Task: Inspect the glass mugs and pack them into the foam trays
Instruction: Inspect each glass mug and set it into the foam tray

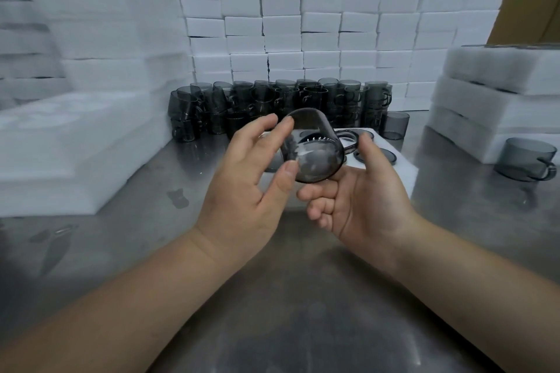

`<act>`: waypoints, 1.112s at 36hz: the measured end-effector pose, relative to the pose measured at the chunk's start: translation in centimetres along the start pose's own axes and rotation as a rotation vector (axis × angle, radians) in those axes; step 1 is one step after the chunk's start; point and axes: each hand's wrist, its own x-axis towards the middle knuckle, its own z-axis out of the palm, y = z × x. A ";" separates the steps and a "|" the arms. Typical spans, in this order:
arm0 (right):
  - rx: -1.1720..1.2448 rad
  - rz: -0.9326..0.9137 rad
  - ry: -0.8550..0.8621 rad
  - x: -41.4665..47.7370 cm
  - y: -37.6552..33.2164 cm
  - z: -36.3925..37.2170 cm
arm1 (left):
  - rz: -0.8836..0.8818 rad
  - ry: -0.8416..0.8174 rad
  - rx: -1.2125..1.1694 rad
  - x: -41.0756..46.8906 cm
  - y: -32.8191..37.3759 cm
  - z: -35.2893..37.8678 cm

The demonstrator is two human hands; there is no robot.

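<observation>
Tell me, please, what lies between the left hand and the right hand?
A smoky glass mug, tipped on its side; the left hand and the right hand both hold it, as the head view shows.

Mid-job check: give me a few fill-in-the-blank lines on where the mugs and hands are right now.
1. The glass mug, in the grip of the left hand and right hand, is held ____ (above/inside) the foam tray.
2. The stacked grey mugs stand before a wall of white ____ blocks.
3. The lone mug at far right stands ____ (upright/inverted) on the steel table.
Missing words: above; foam; upright.
</observation>
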 end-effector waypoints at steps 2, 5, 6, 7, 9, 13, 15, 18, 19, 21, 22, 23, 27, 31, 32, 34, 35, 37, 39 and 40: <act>-0.002 0.007 -0.003 0.0 0.0 0.1 | -0.005 -0.007 -0.011 0.0 0.0 0.0; -0.009 0.012 -0.006 0.0 0.0 0.2 | -0.019 -0.003 -0.019 0.0 -0.1 0.0; -0.010 0.012 -0.005 -0.1 0.0 0.3 | -0.023 0.001 -0.025 0.1 -0.1 0.0; -0.010 0.012 -0.002 -0.1 0.0 0.4 | -0.024 0.006 -0.029 0.0 -0.2 0.0; 0.000 0.010 0.004 -0.1 0.0 0.5 | -0.016 0.018 -0.025 0.0 -0.2 0.0; 0.024 -0.017 0.011 -0.1 -0.1 0.7 | -0.007 0.044 -0.008 -0.1 -0.4 0.1; 0.028 -0.045 0.023 -0.1 -0.1 0.9 | -0.006 0.052 0.002 -0.1 -0.5 0.2; 0.012 -0.103 0.046 -0.2 0.0 1.0 | 0.002 0.053 0.019 -0.2 -0.5 0.2; 0.002 -0.123 0.049 -0.3 0.0 1.1 | 0.003 0.056 0.027 -0.2 -0.5 0.2; -0.016 -0.160 0.050 -0.5 0.0 1.2 | 0.004 0.060 0.049 -0.2 -0.4 0.1; -0.024 -0.176 0.049 -0.5 0.0 1.3 | 0.001 0.062 0.057 -0.1 -0.3 0.0; -0.030 -0.189 0.049 -0.6 0.0 1.4 | -0.005 0.065 0.060 -0.1 -0.2 0.0; -0.058 -0.249 0.077 -0.7 0.1 1.5 | -0.018 0.080 0.076 -0.1 0.3 -0.2; -0.080 -0.299 0.135 -0.6 0.1 1.5 | 0.002 0.077 0.109 -0.1 0.6 -0.1; -0.094 -0.306 0.147 -0.6 0.1 1.4 | 0.013 0.069 0.115 -0.1 0.6 0.0; -0.125 -0.314 0.155 -0.7 0.1 1.5 | 0.011 0.054 0.113 -0.1 0.5 0.1; -0.147 -0.323 0.157 -0.7 0.1 1.5 | -0.003 0.050 0.100 -0.1 0.5 0.1; -0.204 -0.356 0.145 -0.8 0.2 1.4 | -0.027 0.044 0.073 -0.1 0.4 0.1; -0.242 -0.375 0.104 -0.8 0.3 1.3 | -0.047 0.034 0.066 -0.1 0.4 0.1; -0.254 -0.383 0.087 -0.8 0.3 1.3 | -0.060 0.027 0.065 -0.1 0.4 0.1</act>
